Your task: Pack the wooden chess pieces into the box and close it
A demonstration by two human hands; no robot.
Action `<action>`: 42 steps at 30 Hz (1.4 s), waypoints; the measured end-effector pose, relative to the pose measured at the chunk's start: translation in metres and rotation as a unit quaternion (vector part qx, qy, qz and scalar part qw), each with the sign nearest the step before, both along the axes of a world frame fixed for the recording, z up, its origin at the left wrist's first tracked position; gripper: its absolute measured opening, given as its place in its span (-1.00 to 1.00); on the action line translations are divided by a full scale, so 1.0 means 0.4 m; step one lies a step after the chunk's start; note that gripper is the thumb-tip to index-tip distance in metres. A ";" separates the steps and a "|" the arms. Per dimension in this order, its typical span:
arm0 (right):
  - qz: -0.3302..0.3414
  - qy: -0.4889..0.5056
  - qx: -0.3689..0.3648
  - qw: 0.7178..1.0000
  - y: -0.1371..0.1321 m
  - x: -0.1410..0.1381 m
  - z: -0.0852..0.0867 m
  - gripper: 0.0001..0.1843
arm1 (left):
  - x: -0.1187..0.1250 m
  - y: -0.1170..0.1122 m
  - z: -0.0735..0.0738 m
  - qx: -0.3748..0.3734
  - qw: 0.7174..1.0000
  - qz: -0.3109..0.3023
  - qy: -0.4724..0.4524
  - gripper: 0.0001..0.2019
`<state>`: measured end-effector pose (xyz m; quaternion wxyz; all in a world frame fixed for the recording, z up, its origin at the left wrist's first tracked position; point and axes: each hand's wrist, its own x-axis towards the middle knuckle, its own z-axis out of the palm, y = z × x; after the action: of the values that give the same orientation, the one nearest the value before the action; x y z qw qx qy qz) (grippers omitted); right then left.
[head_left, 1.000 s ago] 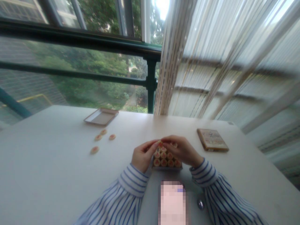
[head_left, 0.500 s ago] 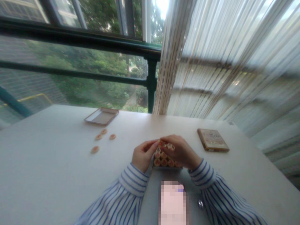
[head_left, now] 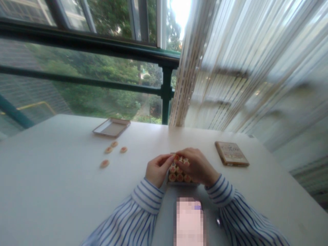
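Observation:
Round wooden Chinese chess pieces with red markings sit in rows in a small box in front of me. My left hand is at the box's far left corner, its thumb and fingers pinched together; what lies between them is hidden. From the right, my right hand reaches over the box and covers its right part. Its fingers are closed at a reddish piece in the far left corner, close to the left fingertips.
Several loose chess pieces lie left on the white table. Behind them is a shallow tray. A flat printed box lies to the right. A pixelated pink patch is nearest me. Railing and string curtain stand beyond.
My right fingers have shifted slightly at the far left corner, and the piece there sits a little lower under them. My left hand has barely moved. The view has shifted slightly.

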<state>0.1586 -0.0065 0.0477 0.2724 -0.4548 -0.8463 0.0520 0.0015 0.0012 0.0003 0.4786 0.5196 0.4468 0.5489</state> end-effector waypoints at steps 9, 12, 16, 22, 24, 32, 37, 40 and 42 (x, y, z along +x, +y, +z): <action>0.003 -0.036 -0.009 0.999 0.004 0.004 0.012 -0.76 | 0.001 0.005 -0.015 0.017 0.999 0.005 0.046 -0.72; 0.003 -0.054 -0.016 0.998 0.013 0.011 0.022 -0.75 | -0.003 0.009 -0.020 0.029 0.996 0.021 0.085 -0.72; 0.016 -0.074 -0.038 0.996 0.030 0.020 0.028 -0.73 | -0.016 0.017 -0.018 0.030 0.990 0.075 0.115 -0.71; 0.015 -0.095 -0.079 0.992 0.055 0.024 0.019 -0.71 | -0.035 0.041 -0.036 0.005 0.983 0.139 0.117 -0.68; 0.010 -0.101 -0.091 0.991 0.061 0.022 0.017 -0.70 | -0.037 0.046 -0.045 -0.002 0.982 0.142 0.124 -0.67; 0.007 -0.132 -0.111 0.985 0.077 0.011 0.007 -0.68 | -0.033 0.046 -0.063 0.009 0.976 0.120 0.179 -0.68; 0.011 -0.149 -0.122 0.981 0.088 0.007 -0.001 -0.68 | -0.033 0.043 -0.056 0.009 0.976 0.119 0.184 -0.68; 0.011 -0.156 -0.128 0.979 0.093 0.004 -0.004 -0.68 | -0.033 0.042 -0.053 0.013 0.975 0.116 0.190 -0.68; 0.012 -0.159 -0.133 0.978 0.094 0.002 -0.004 -0.68 | -0.032 0.041 -0.052 0.013 0.974 0.117 0.195 -0.69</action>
<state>0.1594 0.0310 0.0462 0.0706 -0.4796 -0.8695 0.0945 -0.0114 0.0177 -0.0204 0.3078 0.5668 0.5818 0.4955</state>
